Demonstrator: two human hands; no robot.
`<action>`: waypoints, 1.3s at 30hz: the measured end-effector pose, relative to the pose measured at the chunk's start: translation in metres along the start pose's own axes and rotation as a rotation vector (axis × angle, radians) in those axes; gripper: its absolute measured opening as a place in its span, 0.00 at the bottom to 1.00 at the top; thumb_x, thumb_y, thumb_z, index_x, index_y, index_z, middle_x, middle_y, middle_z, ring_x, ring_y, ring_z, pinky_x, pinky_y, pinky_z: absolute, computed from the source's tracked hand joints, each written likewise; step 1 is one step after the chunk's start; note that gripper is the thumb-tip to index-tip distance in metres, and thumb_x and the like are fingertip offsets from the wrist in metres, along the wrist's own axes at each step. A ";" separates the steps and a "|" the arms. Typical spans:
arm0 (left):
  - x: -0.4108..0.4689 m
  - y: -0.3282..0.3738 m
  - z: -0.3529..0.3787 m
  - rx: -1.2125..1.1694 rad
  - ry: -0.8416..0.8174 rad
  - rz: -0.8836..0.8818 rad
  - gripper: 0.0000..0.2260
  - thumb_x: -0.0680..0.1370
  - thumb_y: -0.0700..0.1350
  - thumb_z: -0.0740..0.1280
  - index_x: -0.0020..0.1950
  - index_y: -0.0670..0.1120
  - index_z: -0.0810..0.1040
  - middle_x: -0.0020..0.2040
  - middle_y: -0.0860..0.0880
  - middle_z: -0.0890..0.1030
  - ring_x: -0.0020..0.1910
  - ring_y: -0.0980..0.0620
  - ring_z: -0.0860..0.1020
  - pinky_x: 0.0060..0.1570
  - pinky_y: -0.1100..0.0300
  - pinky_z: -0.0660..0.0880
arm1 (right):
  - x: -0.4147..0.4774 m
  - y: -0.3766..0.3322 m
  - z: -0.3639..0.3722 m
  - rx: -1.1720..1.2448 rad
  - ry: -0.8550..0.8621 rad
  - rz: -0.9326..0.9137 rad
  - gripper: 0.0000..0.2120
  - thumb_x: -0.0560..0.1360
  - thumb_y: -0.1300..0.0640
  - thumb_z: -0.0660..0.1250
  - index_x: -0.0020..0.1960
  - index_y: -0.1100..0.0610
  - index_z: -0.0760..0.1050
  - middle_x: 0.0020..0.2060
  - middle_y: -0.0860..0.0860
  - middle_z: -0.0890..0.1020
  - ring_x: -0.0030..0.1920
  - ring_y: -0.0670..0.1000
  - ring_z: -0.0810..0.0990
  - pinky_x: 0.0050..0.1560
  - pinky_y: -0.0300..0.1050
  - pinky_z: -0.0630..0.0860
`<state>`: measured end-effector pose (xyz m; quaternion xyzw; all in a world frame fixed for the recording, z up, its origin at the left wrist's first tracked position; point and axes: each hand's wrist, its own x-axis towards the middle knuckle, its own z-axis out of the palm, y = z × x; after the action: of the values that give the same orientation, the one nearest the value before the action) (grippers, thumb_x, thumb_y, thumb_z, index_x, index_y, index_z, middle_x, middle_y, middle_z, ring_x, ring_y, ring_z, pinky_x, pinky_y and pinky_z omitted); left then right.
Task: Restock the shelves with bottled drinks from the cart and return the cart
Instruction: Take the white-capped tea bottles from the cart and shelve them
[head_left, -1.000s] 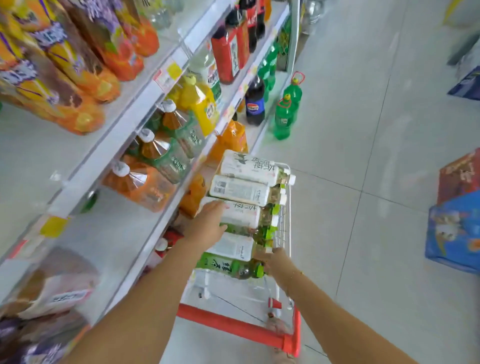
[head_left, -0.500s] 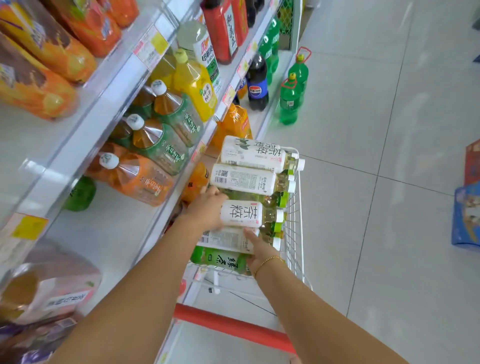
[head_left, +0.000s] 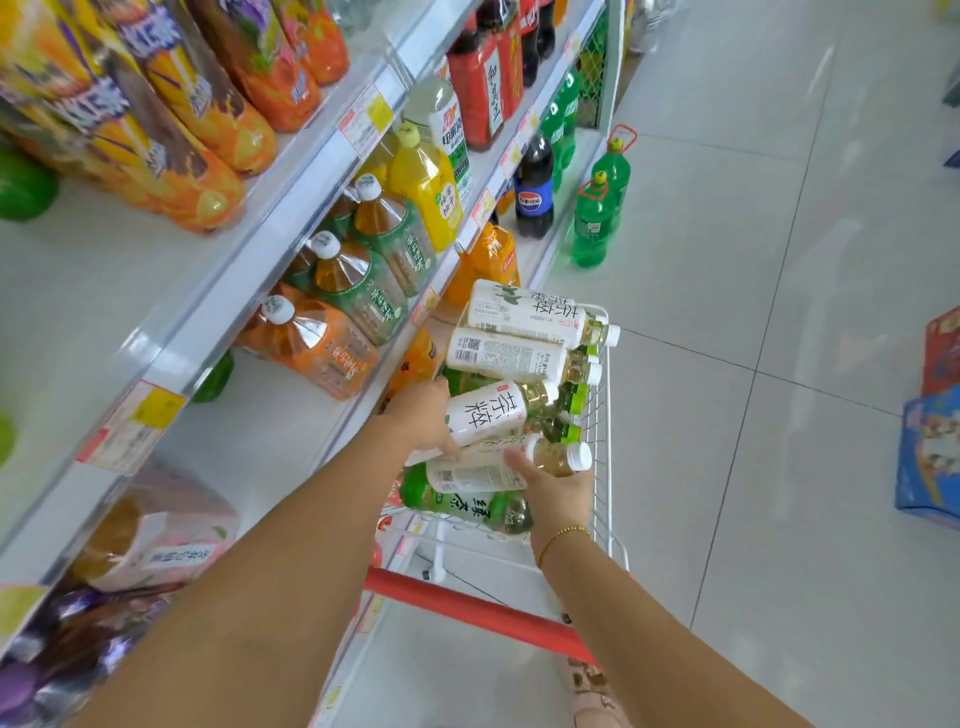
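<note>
Both hands in cart (head_left: 600, 415) w/ white-label bottles: left hand (head_left: 423, 415) grips 1 bottle (head_left: 491, 413), right hand (head_left: 558, 491) holds another (head_left: 488, 467). Cart sits beside shelves (head_left: 270, 218).

left hand (head_left: 423, 415) grips white bottle (head_left: 488, 413) | right hand (head_left: 558, 491) grips second bottle (head_left: 480, 470) | cart (head_left: 602, 415)

cart (head_left: 602, 436) floor hidden under bottles, purple packs (head_left: 62, 670) blurred, blue box (head_left: 930, 457) cut off
</note>
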<state>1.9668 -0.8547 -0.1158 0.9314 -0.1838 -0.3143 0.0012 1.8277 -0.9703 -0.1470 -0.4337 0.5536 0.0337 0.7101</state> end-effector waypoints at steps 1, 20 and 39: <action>-0.010 -0.001 0.001 -0.054 -0.010 -0.022 0.30 0.61 0.50 0.80 0.56 0.44 0.71 0.51 0.47 0.78 0.47 0.47 0.77 0.46 0.53 0.76 | -0.006 -0.005 -0.007 -0.036 -0.023 -0.068 0.35 0.59 0.54 0.81 0.60 0.53 0.67 0.48 0.49 0.79 0.48 0.51 0.78 0.50 0.48 0.75; -0.375 -0.014 -0.162 -0.841 0.990 -0.175 0.30 0.59 0.44 0.81 0.54 0.50 0.68 0.48 0.53 0.79 0.44 0.57 0.78 0.41 0.62 0.75 | -0.344 -0.217 0.008 -0.457 -0.964 -1.258 0.27 0.61 0.63 0.79 0.55 0.49 0.73 0.48 0.42 0.81 0.49 0.40 0.78 0.48 0.34 0.75; -0.771 -0.102 -0.287 -0.552 1.953 -0.472 0.30 0.60 0.49 0.80 0.52 0.45 0.66 0.41 0.59 0.74 0.39 0.65 0.73 0.35 0.66 0.68 | -0.731 -0.210 0.110 0.009 -1.744 -1.596 0.24 0.64 0.65 0.74 0.55 0.51 0.70 0.49 0.48 0.81 0.51 0.46 0.78 0.53 0.51 0.77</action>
<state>1.6031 -0.5277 0.5531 0.7601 0.1621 0.5528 0.3008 1.7404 -0.7127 0.5715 -0.4847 -0.5456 -0.1367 0.6698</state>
